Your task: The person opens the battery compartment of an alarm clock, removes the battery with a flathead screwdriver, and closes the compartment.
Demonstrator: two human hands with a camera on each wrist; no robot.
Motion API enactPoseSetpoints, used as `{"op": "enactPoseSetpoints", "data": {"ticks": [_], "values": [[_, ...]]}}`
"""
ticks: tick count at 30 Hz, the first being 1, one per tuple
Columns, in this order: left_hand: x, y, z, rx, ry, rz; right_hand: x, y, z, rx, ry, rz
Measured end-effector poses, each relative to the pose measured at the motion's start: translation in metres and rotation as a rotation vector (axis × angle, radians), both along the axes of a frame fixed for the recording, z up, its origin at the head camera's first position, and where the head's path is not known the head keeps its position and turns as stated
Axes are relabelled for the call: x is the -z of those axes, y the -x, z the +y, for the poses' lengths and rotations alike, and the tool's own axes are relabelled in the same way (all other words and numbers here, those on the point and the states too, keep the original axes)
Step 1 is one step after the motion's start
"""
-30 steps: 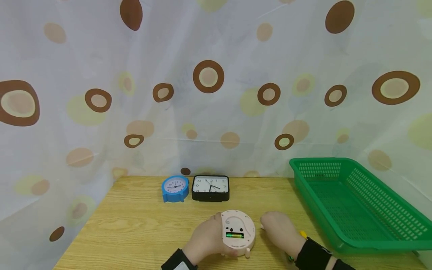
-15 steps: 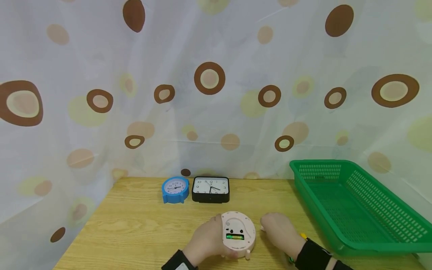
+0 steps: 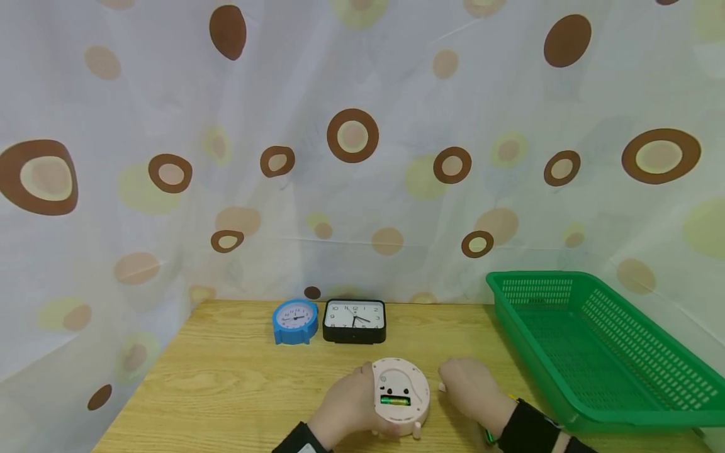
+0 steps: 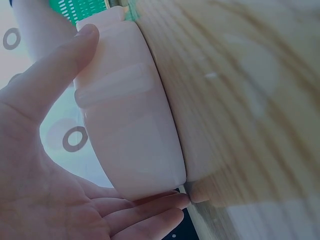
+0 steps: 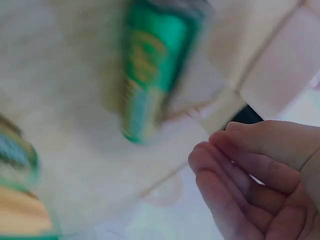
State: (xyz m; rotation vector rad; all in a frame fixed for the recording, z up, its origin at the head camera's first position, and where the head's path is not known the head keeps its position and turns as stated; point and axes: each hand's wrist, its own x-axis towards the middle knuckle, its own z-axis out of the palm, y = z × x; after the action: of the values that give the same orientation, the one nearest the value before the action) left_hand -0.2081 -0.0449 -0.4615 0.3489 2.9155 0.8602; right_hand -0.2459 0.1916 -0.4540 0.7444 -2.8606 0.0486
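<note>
My left hand (image 3: 348, 399) grips a pale pink round alarm clock (image 3: 415, 397) by its left side. Its back faces up, with a green battery (image 3: 394, 400) in the uncovered compartment. In the left wrist view my thumb (image 4: 75, 52) presses the clock's side and the fingers pass under its edge. My right hand (image 3: 471, 385) rests on the table, apart from the clock, fingers loosely curled. The right wrist view shows its thumb (image 5: 265, 135) touching the index fingertip, and nothing is visible between them. A blurred green-and-gold battery (image 5: 150, 70) lies close to that hand.
A blue alarm clock (image 3: 295, 321) and a black rectangular clock (image 3: 354, 321) stand at the back of the wooden table (image 3: 226, 377). A green plastic basket (image 3: 595, 352) takes up the right side. Another green cylinder (image 5: 17, 155) shows blurred at the right wrist view's left edge.
The head view has tilted up slightly, so the whole scene sits a little lower. Both hands and the pink clock keep almost the same places.
</note>
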Motion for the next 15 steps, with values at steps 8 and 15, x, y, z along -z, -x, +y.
{"op": "enactPoseSetpoints", "data": {"ticks": [8,15], "values": [[-0.001,0.001,0.002,-0.007,0.003,-0.033,-0.031,0.002,0.023,0.025,0.004,0.080],[-0.001,0.002,0.002,-0.012,0.024,-0.048,-0.042,0.002,0.055,0.089,0.010,0.101]]}}
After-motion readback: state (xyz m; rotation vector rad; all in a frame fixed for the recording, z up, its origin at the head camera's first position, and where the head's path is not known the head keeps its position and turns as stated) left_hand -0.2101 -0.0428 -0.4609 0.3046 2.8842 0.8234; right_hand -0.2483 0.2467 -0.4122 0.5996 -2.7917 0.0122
